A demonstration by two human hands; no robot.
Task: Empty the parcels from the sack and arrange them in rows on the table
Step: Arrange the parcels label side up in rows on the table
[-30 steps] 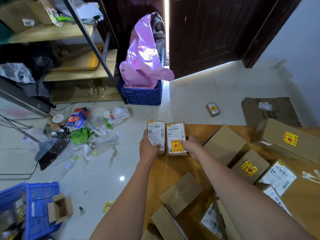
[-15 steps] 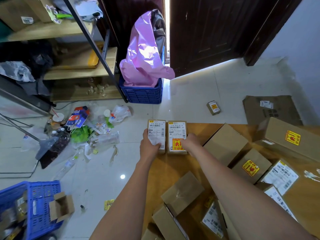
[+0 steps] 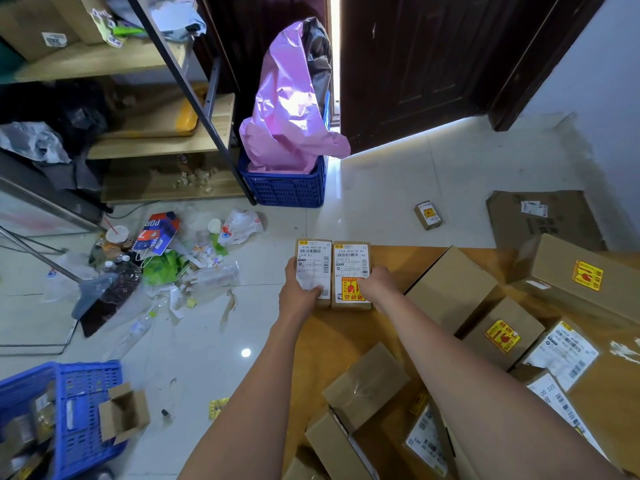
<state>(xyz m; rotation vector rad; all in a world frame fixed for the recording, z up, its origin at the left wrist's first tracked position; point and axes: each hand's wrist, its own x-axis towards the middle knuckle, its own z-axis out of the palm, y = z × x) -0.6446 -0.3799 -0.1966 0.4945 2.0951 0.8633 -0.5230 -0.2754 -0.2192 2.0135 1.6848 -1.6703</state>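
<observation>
Two small labelled parcels lie side by side at the far left corner of the wooden table (image 3: pixel 388 327). My left hand (image 3: pixel 300 293) grips the left parcel (image 3: pixel 313 263) by its near end, thumb along its left side. My right hand (image 3: pixel 378 283) holds the right parcel (image 3: pixel 350 268), which carries a yellow fragile sticker, at its right edge. Several more brown parcels (image 3: pixel 450 289) lie scattered on the table to the right and near me. No sack shows on the table.
A pink bag (image 3: pixel 287 123) stands in a blue crate (image 3: pixel 287 188) by the dark door. Rubbish (image 3: pixel 166 265) litters the floor at left. Another blue crate (image 3: pixel 62 417) sits near left. One small parcel (image 3: pixel 428 215) and flat cardboard (image 3: pixel 543 220) lie on the floor beyond the table.
Both hands have stayed on the two parcels at the table corner. The parcels have shifted only slightly, ending closer together and square to each other.
</observation>
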